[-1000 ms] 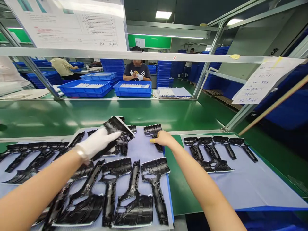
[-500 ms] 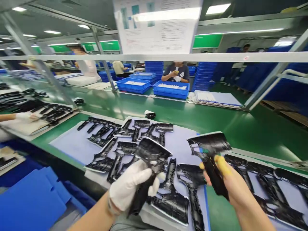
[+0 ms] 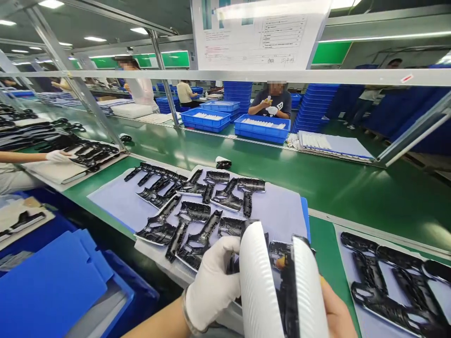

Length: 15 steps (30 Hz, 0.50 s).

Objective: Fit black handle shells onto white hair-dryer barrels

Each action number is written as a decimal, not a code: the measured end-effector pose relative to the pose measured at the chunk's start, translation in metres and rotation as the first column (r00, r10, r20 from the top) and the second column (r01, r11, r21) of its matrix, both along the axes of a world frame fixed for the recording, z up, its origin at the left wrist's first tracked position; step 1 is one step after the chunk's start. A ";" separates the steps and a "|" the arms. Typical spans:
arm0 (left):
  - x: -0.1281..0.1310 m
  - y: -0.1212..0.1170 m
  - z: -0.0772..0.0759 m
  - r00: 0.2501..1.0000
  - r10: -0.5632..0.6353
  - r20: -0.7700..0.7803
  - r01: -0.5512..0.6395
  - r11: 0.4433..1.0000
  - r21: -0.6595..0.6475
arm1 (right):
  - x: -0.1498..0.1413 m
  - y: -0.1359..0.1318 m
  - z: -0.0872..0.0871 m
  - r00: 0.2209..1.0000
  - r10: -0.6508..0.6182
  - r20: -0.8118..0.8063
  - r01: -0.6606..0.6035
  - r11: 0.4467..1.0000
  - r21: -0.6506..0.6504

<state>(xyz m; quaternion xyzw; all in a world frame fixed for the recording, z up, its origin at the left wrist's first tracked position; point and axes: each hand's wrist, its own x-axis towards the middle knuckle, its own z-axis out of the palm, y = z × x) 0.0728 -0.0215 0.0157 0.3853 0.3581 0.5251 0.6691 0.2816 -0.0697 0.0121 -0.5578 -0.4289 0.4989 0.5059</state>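
Observation:
My left hand (image 3: 213, 284), in a white glove, grips a plastic housing shell (image 3: 259, 286) whose white outer face is turned toward me. My right hand (image 3: 334, 314), bare with yellow finger cots, holds a second shell (image 3: 307, 291) right beside it, also white side up. Both are held close together near the bottom of the head view, above the sheet. Below and beyond them, several black housing shells (image 3: 197, 213) lie inner side up on a pale blue sheet (image 3: 278, 211). More black shells (image 3: 391, 281) rest on a second sheet at the right.
A green conveyor belt (image 3: 317, 173) runs behind the sheets, with a small black-and-white part (image 3: 223, 163) on it. Blue trays (image 3: 262, 127) and a seated person (image 3: 272, 98) are across it. Another worker's gloved hand (image 3: 56, 156) rests at the left. Blue board (image 3: 49, 286) lies lower left.
Both hands lifted a shell off the sheet, drew them near and turned them so the white outer faces show, side by side. The camera swung left.

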 end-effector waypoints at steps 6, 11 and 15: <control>0.003 -0.008 0.010 0.996 -0.060 -0.062 0.062 0.998 0.026 | -0.017 -0.002 -0.011 1.000 0.008 0.021 -0.011 0.989 0.147; 0.007 -0.008 0.006 0.990 -0.133 -0.041 0.133 0.991 0.019 | -0.026 0.000 -0.006 0.999 -0.012 0.047 -0.001 0.965 0.264; 0.009 -0.008 0.001 0.987 -0.157 -0.043 0.158 0.987 0.010 | -0.029 0.001 -0.001 0.999 0.029 0.038 -0.038 0.956 0.291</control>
